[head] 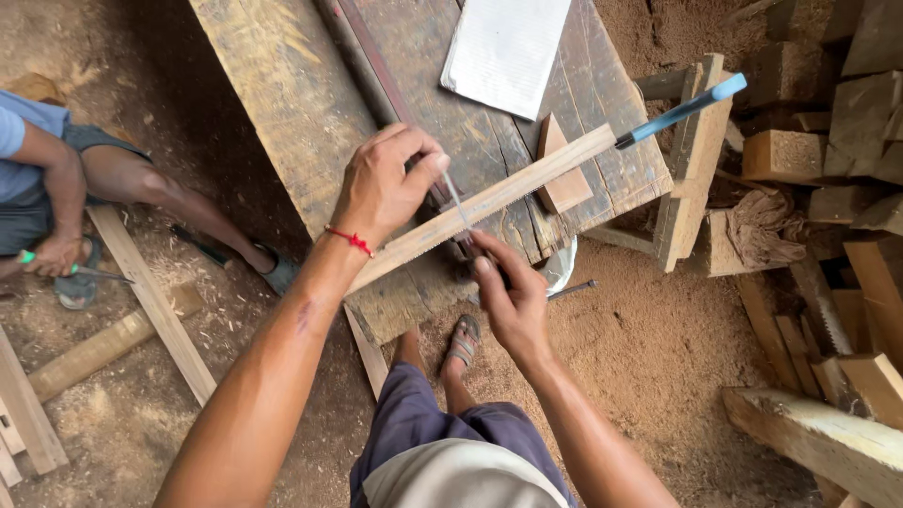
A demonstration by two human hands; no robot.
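- We see no container holding anything on the worktop (282, 85); a white sheet (505, 52) lies flat at its far end.
- Our left hand (386, 183) presses on the wooden strip (489, 199), its fingers (428, 160) pinched shut on the upper end of a thin metal rod (455, 199).
- Our right hand (513, 301) sits just below the strip, fingers curled closed near the rod's lower end; we cannot tell whether they grip the rod or a small dark tool there.
- The strip lies slantwise across the worktop's near corner, its saw-like toothed edge facing us.
- A blue-handled tool (679, 111) sticks out past the strip's far end.
- A wedge block (562, 169) rests just behind the strip, touching it.
- Another person (56, 188) sits on the sawdust floor at left, holding a green-handled tool (28, 256).
- Stacked offcuts (837, 141) crowd the right side, well apart from our hands.
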